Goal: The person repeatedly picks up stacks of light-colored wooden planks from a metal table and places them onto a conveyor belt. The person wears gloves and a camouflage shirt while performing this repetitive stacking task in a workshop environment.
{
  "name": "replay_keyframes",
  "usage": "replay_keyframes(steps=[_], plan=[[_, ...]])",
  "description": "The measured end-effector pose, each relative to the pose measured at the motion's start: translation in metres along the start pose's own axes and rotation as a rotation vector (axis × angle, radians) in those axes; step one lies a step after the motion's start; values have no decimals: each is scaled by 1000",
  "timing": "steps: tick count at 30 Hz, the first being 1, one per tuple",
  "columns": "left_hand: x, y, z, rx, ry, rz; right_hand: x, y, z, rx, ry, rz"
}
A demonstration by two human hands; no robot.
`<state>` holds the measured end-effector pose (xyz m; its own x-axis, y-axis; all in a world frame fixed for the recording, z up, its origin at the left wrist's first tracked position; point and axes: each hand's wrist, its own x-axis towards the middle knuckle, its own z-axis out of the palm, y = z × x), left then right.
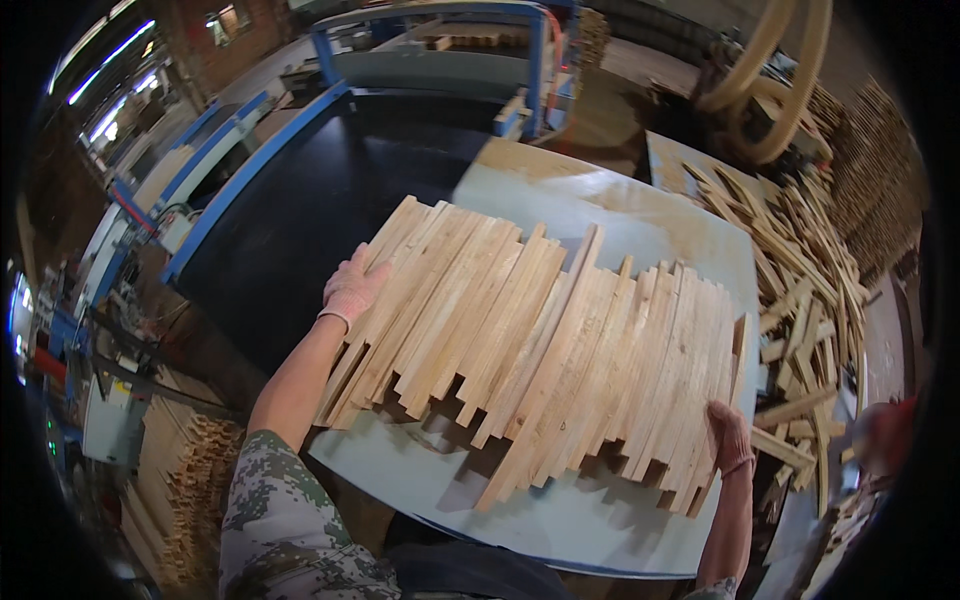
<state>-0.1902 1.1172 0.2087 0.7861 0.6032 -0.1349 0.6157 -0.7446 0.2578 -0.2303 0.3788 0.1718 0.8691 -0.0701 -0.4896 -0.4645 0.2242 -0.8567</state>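
Left hand (352,290) flat on the left edge of the wood slat row (540,350) — right hand (730,437) grips its right end. Slats lie side by side on the grey desk (560,520) — scrap pile (800,290) just beside.

Bare table (560,520) lies open below the wood strips (540,350); scrap pile (810,290) crowds the right edge
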Motion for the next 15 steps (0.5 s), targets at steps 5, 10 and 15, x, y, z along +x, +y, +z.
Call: replay_keyframes(steps=[5,10,15], plan=[[83,-113,-52,40,-26,-36,-13,16,160,27,-73,3],[175,-214,-98,127,-16,-40,-21,48,317,11,-64,-69],[272,-334,-134,156,77,2,-28,79,471,-9,-61,-15]])
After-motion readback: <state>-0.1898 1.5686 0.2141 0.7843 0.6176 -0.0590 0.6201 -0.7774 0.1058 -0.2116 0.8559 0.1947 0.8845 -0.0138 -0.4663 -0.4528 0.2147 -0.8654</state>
